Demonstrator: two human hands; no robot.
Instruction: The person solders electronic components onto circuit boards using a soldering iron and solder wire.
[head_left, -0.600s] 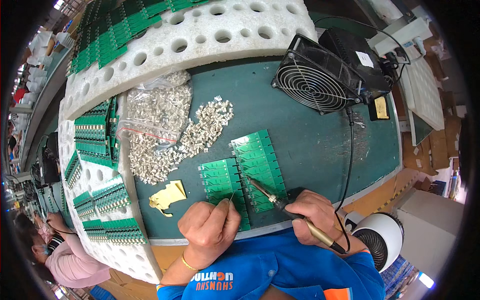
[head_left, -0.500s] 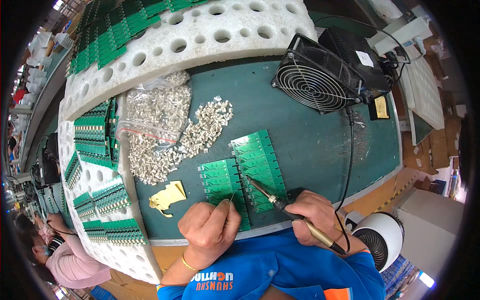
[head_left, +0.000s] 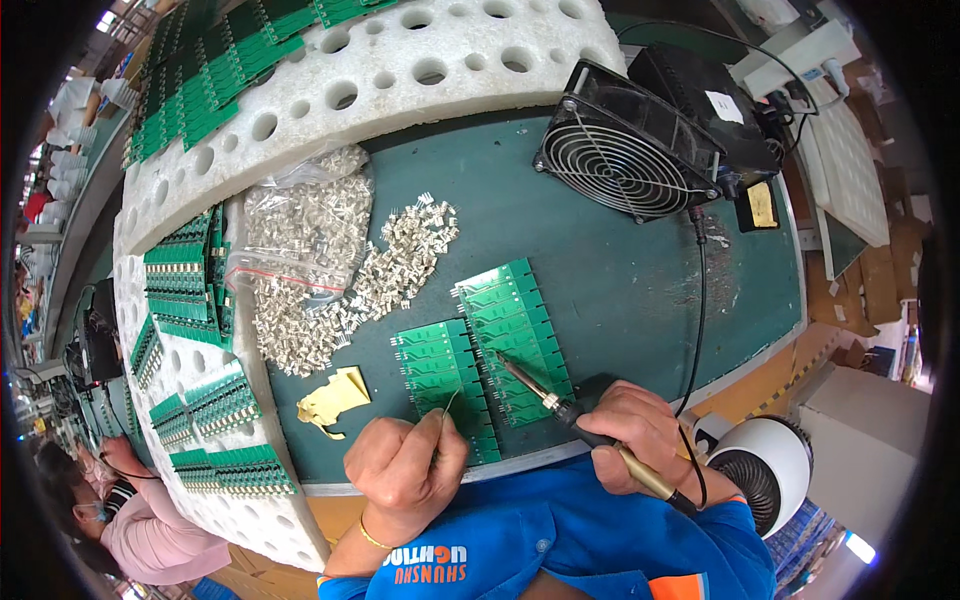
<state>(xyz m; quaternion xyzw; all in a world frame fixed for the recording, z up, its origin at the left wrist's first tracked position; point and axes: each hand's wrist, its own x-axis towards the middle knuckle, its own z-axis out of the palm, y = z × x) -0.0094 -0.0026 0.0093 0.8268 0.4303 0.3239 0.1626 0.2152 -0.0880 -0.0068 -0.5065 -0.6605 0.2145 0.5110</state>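
Observation:
My left hand [head_left: 405, 470] is closed on a thin solder wire [head_left: 449, 404], just below the left green circuit board panel [head_left: 430, 352]. My right hand [head_left: 630, 440] grips a soldering iron [head_left: 543, 395] with a black and brass handle; its tip lies at the left part of the right board panel [head_left: 508, 300]. A torn piece of yellow paper [head_left: 338, 398] lies left of the boards. Small white connectors [head_left: 405, 255] are heaped behind them, beside and under a clear plastic bag [head_left: 305, 215] holding more of them.
Perforated white foam slabs [head_left: 390, 60] at the back and left hold many boards [head_left: 185, 290]. A black fan [head_left: 620, 150] and sponge holder [head_left: 760, 205] stand back right on the green bench [head_left: 760, 290]. A white round fan [head_left: 770, 470] is bottom right. A co-worker [head_left: 140, 520] sits at left.
My left hand has moved slightly left and down with the wire. The iron has barely moved. The whole view has shifted slightly.

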